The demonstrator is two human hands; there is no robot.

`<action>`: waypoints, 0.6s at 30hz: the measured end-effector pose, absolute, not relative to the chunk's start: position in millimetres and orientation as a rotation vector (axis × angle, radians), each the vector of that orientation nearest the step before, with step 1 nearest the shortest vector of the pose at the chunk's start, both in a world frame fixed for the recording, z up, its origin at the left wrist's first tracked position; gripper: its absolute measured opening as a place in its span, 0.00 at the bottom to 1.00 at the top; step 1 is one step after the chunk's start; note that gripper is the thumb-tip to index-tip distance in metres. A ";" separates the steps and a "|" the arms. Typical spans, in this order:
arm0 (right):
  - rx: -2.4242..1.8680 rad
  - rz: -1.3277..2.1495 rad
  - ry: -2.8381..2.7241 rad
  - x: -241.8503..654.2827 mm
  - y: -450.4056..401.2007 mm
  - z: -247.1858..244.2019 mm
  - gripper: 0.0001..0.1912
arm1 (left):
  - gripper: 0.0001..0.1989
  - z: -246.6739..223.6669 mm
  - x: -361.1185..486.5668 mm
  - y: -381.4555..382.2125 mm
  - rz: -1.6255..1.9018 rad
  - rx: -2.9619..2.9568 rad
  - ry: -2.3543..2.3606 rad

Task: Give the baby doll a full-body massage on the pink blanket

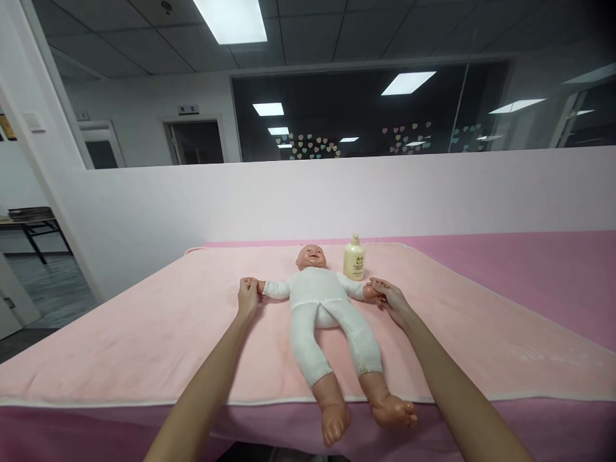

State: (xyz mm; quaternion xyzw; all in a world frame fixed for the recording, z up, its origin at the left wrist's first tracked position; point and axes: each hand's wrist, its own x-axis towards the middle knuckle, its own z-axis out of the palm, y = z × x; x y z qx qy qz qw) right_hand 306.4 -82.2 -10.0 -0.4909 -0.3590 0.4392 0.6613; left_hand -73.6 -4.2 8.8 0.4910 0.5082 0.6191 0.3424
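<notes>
A baby doll [320, 292] with a white cloth body lies face up, its feet hanging over the front edge of the pink towel [158, 333]. Its arms are spread out to both sides. My left hand [248, 295] is closed round the doll's hand on the left. On the other side, my right hand [391, 298] grips the doll's other hand between thumb and fingers. A pale yellow bottle [355, 260] with dark print stands upright beside the doll's shoulder, just beyond my right hand.
Under the towel lies a darker pink cover [543, 269]. A low white wall [337, 199] with glass above it runs along the back. At far left, a dark-legged table [33, 221] stands beyond the wall's end.
</notes>
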 end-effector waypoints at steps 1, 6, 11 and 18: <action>-1.102 0.992 -0.825 306.8 -81.3 -11.0 0.22 | 0.08 8.6 -73.5 -4.1 1.611 1.290 1.323; -1.096 0.962 -0.856 310.2 -72.8 -19.9 0.23 | 0.11 9.6 -73.0 -5.7 1.632 1.307 1.324; -1.121 0.922 -0.900 311.8 -67.2 -25.3 0.22 | 0.09 11.0 -73.2 -6.4 1.634 1.295 1.350; -1.119 0.887 -0.909 310.3 -66.0 -26.3 0.21 | 0.06 9.4 -73.3 -4.0 1.656 1.278 1.337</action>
